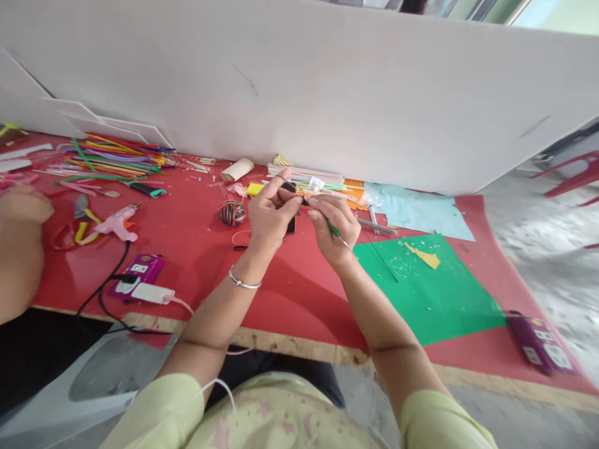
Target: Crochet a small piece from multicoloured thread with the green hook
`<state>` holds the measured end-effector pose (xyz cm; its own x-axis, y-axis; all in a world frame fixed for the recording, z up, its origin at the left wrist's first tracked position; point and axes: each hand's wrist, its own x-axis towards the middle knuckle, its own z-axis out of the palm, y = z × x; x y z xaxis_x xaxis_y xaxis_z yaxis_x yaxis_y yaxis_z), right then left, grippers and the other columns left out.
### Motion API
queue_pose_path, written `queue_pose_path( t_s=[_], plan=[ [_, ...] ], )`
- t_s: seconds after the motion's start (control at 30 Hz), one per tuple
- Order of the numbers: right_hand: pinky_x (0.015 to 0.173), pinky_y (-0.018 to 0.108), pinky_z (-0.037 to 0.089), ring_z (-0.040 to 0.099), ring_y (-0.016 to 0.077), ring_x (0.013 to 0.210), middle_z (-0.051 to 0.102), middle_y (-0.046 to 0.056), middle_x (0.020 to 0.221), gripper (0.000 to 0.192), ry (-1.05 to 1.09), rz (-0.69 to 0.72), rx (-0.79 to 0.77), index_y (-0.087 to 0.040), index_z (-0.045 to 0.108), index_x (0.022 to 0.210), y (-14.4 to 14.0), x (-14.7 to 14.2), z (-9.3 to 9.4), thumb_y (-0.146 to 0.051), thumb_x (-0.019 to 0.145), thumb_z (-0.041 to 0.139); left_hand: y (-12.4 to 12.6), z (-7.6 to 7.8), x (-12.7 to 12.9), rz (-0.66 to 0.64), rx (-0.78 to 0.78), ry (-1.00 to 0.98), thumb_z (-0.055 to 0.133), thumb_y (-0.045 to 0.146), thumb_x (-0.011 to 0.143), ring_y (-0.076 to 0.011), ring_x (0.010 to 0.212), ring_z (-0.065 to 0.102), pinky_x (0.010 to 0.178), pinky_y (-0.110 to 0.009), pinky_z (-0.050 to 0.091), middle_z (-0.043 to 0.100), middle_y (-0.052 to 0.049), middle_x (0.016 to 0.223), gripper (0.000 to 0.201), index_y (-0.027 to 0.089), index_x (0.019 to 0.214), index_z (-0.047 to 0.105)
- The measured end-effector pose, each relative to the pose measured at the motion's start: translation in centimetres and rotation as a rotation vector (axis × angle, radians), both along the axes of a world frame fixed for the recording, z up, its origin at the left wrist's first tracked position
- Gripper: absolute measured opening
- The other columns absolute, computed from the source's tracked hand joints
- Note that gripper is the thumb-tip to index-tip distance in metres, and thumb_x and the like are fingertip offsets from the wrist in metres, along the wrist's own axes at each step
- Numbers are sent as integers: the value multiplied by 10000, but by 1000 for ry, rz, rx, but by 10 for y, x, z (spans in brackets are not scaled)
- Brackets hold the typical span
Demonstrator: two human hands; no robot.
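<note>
My right hand (339, 234) is closed around a crochet hook with a green grip (333, 229), its metal shaft sticking out toward my wrist. Opposite it, my left hand (269, 215) pinches a small bit of multicoloured yarn work, with the forefinger raised and a strand seeming to run over it. The fingertips of both hands meet over the table, so the stitches and the hook's tip are mostly hidden. Left of my left hand lies a ball of multicoloured yarn (232, 213). A dark object, perhaps a phone (291, 225), shows partly behind that hand.
A pink glue gun (118, 224), pliers (83, 218) and a purple power strip (140, 274) lie left, near another person's arm (21, 249). Coloured pipe cleaners (116, 156) are heaped behind. A green sheet (435, 305) with scraps is on the right; a white board (299, 93) stands behind.
</note>
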<state>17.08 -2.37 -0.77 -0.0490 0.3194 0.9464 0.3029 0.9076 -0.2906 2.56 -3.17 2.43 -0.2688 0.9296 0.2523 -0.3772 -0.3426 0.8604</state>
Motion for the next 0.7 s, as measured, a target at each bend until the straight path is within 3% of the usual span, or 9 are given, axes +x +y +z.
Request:
queue_pose_path(
  t_s=[0.13,0.2,0.33,0.5,0.6,0.7],
  plan=[
    [1030,532,666,794,269,1141,831,62,1158,294,4,29,74,-329,756,1304,4,2,-3,-361,1018,701,-1,7,-3,-270,-157,-170,841,135,685,-56,535,510,522,-197,408,642,66,683,586,250,1258,800],
    [997,512,670,798,263,1107,833,64,1125,263,24,86,40,-314,782,1258,5,4,0,-392,1024,691,0,8,-7,-356,-209,-197,829,145,671,-68,569,564,544,-200,441,668,52,714,577,240,1240,804],
    [906,429,665,788,210,977,831,40,994,167,75,149,-125,-293,825,1110,6,7,7,-318,1036,678,3,3,-9,-250,-109,-52,867,145,663,-60,522,489,493,-206,385,616,69,657,545,230,1199,823],
    [974,463,649,776,222,1048,826,47,1087,195,97,31,-94,-304,804,1185,2,-2,-2,-308,1030,685,2,-5,4,-51,19,-4,882,148,703,-52,575,492,545,-192,404,613,72,664,453,238,1146,842],
    [1038,515,636,769,246,1108,811,44,1128,225,104,-45,-19,-345,786,1228,1,-9,-10,-355,1039,664,-2,-6,12,-77,-4,-118,887,179,720,-43,549,474,520,-185,382,636,69,667,442,240,1155,837],
    [1031,528,643,772,253,1110,810,40,1126,235,127,-52,46,-360,784,1231,2,-10,-12,-407,1044,651,-4,-2,12,-223,-90,-253,877,161,707,-42,549,515,529,-181,408,630,68,665,436,235,1133,828]
  ],
)
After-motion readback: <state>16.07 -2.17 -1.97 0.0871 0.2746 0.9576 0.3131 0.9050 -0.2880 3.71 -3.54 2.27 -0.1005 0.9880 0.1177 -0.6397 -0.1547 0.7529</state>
